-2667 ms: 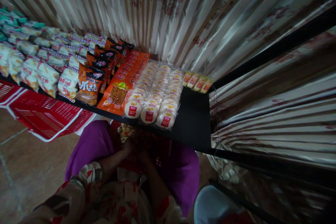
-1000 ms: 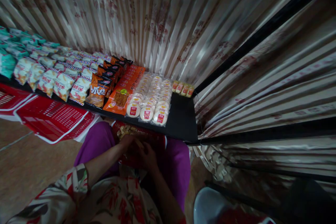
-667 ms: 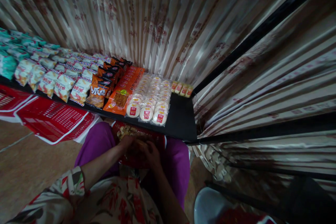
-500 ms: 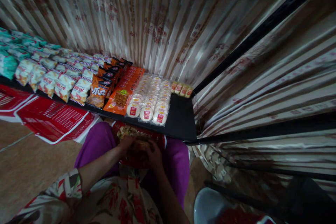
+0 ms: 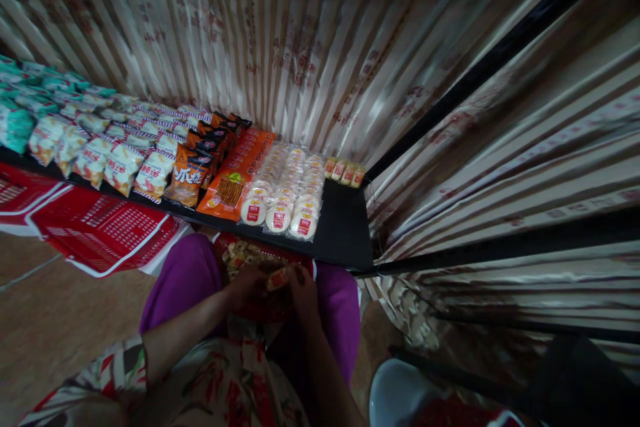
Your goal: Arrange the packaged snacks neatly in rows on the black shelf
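Note:
Low in the head view, between my knees, both hands are over a red basket (image 5: pixel 296 259) with a pile of small yellowish wrapped snacks (image 5: pixel 243 255). A small wrapped snack (image 5: pixel 277 279) with a red label is held up between the hands. My right hand (image 5: pixel 303 290) pinches its right end, fingers closed. At its left end are the curled fingers of my left hand (image 5: pixel 245 285); their tips are dark and partly hidden. On the black shelf (image 5: pixel 345 220) ahead stand a few similar small wrapped snacks (image 5: pixel 345 171) in a short row.
Along the shelf to the left run round white cakes (image 5: pixel 279 213), an orange snack bag (image 5: pixel 230 187), orange-black bags (image 5: pixel 185 177), white bags (image 5: pixel 120 167) and green bags (image 5: pixel 15 123). Red baskets (image 5: pixel 105 227) stand below. A striped curtain (image 5: pixel 300 47) and dark poles (image 5: pixel 490 73) border the shelf.
My hands have drawn slightly apart, and the wrapped snack between them now shows more plainly, tilted, its red label visible. My right hand has shifted a little to the right.

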Motion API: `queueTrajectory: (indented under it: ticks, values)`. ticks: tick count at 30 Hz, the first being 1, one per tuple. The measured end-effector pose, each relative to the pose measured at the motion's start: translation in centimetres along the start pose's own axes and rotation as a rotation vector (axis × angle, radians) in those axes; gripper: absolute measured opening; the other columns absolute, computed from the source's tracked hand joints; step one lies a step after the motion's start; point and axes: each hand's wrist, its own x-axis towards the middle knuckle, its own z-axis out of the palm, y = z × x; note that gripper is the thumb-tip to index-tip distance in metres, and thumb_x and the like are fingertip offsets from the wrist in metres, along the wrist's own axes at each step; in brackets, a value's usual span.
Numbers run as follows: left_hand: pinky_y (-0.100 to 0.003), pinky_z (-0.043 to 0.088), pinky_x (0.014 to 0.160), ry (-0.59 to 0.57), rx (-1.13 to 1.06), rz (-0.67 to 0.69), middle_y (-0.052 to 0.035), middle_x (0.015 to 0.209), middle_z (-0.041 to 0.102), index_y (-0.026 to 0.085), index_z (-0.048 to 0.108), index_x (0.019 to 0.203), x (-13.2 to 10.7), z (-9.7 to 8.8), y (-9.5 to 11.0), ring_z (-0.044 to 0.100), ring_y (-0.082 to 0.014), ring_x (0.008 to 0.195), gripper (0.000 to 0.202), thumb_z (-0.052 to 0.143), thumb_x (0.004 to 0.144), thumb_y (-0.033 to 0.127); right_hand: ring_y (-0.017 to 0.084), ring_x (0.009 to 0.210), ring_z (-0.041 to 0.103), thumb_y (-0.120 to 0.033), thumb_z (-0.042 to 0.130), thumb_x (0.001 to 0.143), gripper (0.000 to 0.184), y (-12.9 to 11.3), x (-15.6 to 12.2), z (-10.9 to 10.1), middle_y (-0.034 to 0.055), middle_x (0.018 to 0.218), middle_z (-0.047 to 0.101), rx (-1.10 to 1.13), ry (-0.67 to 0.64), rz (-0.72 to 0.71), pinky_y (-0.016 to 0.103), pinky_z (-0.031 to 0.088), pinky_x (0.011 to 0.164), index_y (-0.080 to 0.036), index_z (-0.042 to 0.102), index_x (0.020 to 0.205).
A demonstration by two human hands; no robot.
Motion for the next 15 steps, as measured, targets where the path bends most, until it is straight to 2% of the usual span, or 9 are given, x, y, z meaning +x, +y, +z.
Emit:
queueTrajectory:
  ticks: [8,11,15]
  values:
    - [-0.026,0.048,0.056,-0.01,-0.053,0.03,0.0,0.069,0.063,0.016,0.054,0.081,-0.2,0.8,-0.6,0.062,-0.0161,0.064,0.03,0.069,0.062,0.034,0.021,0.08,0.065,-0.051,0.062,0.071,0.04,-0.9,0.2,-1.0,0.005,0.087,0.071,0.041,0.013,-0.013,0.031,0.051,0.072,-0.018,0.068,0.093]
    - [-0.026,0.047,0.057,-0.033,0.0,0.055,-0.0021,0.078,0.066,0.016,0.057,0.089,0.1,1.1,-0.9,0.063,-0.0165,0.068,0.035,0.069,0.061,0.033,0.02,0.076,0.064,-0.051,0.063,0.07,0.039,-1.0,0.3,-1.1,0.0044,0.084,0.07,0.079,0.026,-0.018,0.031,0.051,0.07,-0.018,0.068,0.091]
    - [-0.028,0.048,0.062,-0.124,0.036,0.076,-0.0055,0.09,0.067,0.017,0.062,0.092,0.3,1.6,-0.9,0.064,-0.0198,0.078,0.037,0.067,0.062,0.037,0.019,0.073,0.063,-0.051,0.064,0.07,0.038,-0.9,0.6,-1.3,0.003,0.081,0.07,0.142,0.02,-0.016,0.031,0.051,0.068,-0.019,0.068,0.09]
